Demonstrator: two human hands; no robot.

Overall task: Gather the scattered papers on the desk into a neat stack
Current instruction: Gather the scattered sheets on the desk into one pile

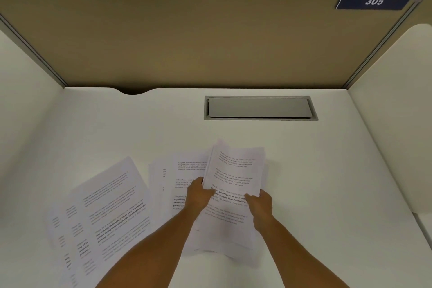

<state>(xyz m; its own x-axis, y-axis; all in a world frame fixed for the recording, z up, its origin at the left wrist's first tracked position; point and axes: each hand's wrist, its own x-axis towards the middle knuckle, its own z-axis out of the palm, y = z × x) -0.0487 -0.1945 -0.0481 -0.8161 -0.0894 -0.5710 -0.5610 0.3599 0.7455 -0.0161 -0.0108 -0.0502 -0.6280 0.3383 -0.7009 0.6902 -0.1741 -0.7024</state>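
Your left hand [198,194] & right hand [259,203] pinch a thin bundle of white printed sheets [235,170] by its near corners, tilted up, prob. to square edges; loose printed pages [100,208] lie fanned at left on the white desk [327,170].

Matt white printed paper sheets [109,206], smooth matt white desk [140,128], brushed metal hatch [259,107], beige cloth partition [187,37]

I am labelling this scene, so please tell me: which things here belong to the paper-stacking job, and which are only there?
Job:
held bundle
left hand
right hand
loose sheets
sheets underneath

Not part:
metal cable hatch
number plate 305
partition
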